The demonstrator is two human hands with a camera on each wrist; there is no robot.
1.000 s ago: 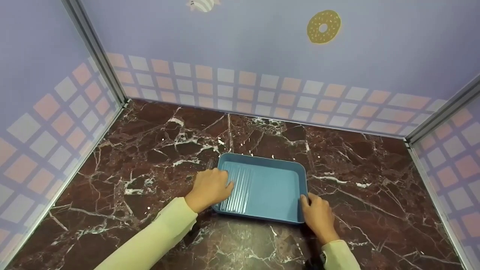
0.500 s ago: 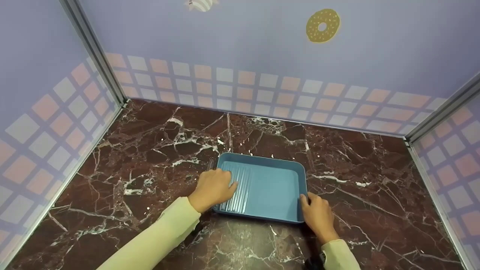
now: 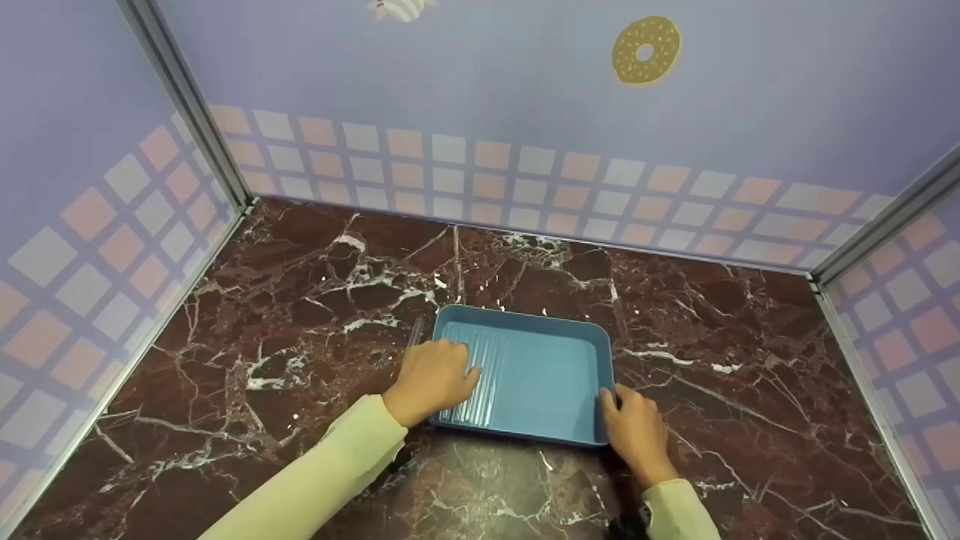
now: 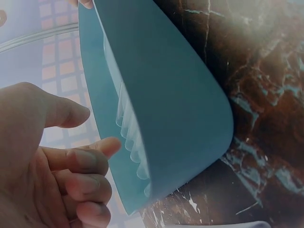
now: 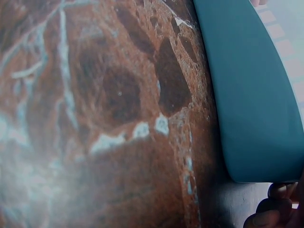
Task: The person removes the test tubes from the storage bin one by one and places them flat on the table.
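A blue rectangular tray [image 3: 555, 382] sits on the dark marbled surface, with several clear, round-ended tubes [image 3: 487, 386] lying side by side in its left part. My left hand [image 3: 431, 381] is over the tray's left edge. In the left wrist view, the thumb and index finger [image 4: 110, 146] are apart, the other fingers are curled, and nothing shows between them. The index fingertip is close to the tubes; contact is unclear. My right hand [image 3: 636, 431] grips the right rim, thumb over the edge. In the right wrist view, its fingers [image 5: 275, 206] are by the tray's corner.
A clear, tube-like thing [image 3: 415, 331] lies outside the tray by its left wall, partly behind my left hand. Panels with pink and white squares [image 3: 450, 180] border the marbled surface [image 3: 315, 322] at the back and both sides.
My left hand has shifted slightly right over the tubes, and the clear thing outside the left wall shows more. The right hand and tray stay almost in place.
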